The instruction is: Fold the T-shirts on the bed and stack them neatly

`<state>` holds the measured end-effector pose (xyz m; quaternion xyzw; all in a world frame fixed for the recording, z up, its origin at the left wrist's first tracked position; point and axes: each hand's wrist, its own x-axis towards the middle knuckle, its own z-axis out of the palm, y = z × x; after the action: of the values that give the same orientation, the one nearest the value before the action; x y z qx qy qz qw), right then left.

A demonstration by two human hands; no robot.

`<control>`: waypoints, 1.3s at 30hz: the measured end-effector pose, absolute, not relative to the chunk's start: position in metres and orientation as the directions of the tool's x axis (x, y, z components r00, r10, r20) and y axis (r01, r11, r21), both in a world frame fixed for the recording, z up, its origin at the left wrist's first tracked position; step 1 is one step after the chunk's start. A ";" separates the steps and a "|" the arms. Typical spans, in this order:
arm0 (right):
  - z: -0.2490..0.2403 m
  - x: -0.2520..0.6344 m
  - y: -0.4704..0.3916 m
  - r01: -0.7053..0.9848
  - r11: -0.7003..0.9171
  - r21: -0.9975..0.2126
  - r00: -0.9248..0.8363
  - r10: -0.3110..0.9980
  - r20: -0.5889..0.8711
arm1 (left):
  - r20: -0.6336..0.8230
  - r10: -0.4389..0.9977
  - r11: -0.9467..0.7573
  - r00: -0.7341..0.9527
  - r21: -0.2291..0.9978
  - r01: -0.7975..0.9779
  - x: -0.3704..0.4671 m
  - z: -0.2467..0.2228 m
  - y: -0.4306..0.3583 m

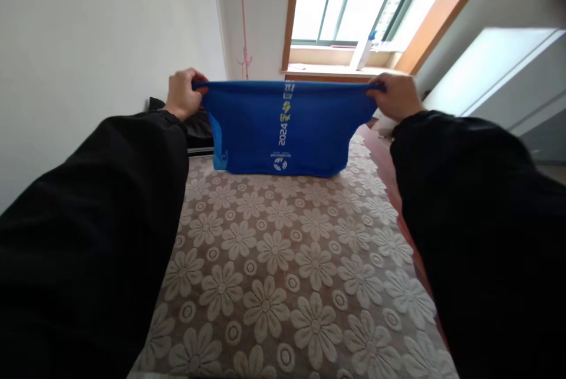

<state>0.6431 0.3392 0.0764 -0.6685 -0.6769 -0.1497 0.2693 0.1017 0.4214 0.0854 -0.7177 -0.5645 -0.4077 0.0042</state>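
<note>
A blue cloth (247,125), printed with white and yellow lettering including "2024", hangs stretched between my two hands. Whether it is a shirt or some other kind of fabric piece I cannot tell. My left hand (183,94) pinches its upper left corner, and my right hand (395,96) grips the upper right corner. The top edge is pulled straight and level, while the sides curve inward. A lighter blue patch shows at the lower left. The bottom edge hangs at the far part of a floral lace cover (274,249); whether it touches is unclear.
Behind my left hand lies a black item (197,130). A pink coat stand (243,13) rises by the wall. On the window sill (322,68) stands a white bottle (362,52) with a blue top. A white panel (499,66) is at the right.
</note>
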 end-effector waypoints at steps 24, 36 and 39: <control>-0.139 0.646 0.042 0.826 0.492 -0.276 -0.386 0.850 0.358 | 0.118 0.745 -0.642 0.657 0.395 0.657 0.022 -0.098 0.160; -0.086 0.639 0.185 0.926 -0.051 -0.375 0.074 0.996 0.047 | 0.024 0.974 -0.212 0.223 0.434 0.876 0.078 -0.066 0.283; -0.091 0.627 0.246 0.912 -0.201 -0.358 0.227 0.973 0.033 | 0.054 0.992 -0.124 0.112 0.421 0.898 0.093 -0.084 0.329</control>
<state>0.6273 0.2461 -0.0911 -0.7683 -0.6135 0.1002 0.1527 0.0929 0.3290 -0.0836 -0.7316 -0.6461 -0.1636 -0.1436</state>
